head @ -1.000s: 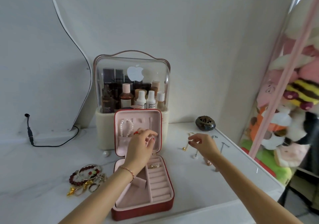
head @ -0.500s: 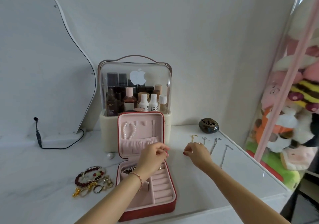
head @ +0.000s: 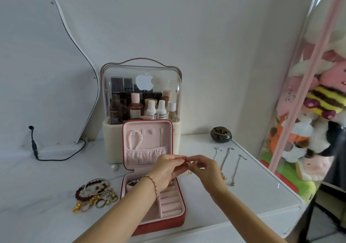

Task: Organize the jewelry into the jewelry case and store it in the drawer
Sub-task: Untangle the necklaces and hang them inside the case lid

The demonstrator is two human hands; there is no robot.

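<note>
A red jewelry case [head: 174,221] with pink lining lies open on the white table, its lid upright with a pearl bracelet [head: 135,140] hung inside. My left hand [head: 166,169] and my right hand [head: 204,169] meet above the case's right side, fingertips together, pinching a small earring [head: 189,173] with a thin drop hanging between them. A pile of bead bracelets and rings [head: 95,192] lies left of the case. Three thin chain necklaces [head: 227,161] lie to the right.
A clear cosmetics organizer [head: 141,100] with bottles stands behind the case. A loose pearl [head: 114,167] lies by its foot. A dark round incense burner [head: 221,134] sits at the back right. A mirror with a black cable [head: 35,149] is at the left; plush toys fill a bag [head: 307,126] past the table's right edge.
My right hand left the necklaces' side and came left with a small earring to meet my left hand, which rose from the case's tray. Both now pinch it together.
</note>
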